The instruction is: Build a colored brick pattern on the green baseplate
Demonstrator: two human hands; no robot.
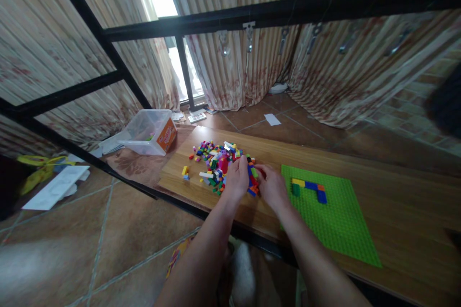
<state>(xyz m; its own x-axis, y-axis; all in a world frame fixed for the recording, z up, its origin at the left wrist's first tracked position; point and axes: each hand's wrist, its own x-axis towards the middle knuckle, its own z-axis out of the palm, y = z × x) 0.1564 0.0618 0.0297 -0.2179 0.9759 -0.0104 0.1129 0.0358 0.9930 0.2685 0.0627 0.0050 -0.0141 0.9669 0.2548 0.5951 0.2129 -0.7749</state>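
Note:
A pile of small coloured toy building bricks [212, 158] is heaped on the wooden board. My left hand [238, 176] is over the right part of this pile, its fingertips down among the bricks and mostly hidden. Just to its right, my right hand [271, 181] has its fingers curled at the pile's edge. A light green brick [254, 173] shows between the two hands, by the right fingertips; whether it is gripped is unclear. On the green studded baseplate [334, 225] a bent row of bricks [312, 185] in yellow, green, blue and orange is attached near the far left corner.
The long wooden board [406, 201] rests on a black metal frame [216, 23]. A clear plastic bin [144, 127] with an orange label stands beyond its left end. A few loose yellow bricks [185, 171] lie left of the pile. White foam pieces [55, 187] lie on the tiled floor.

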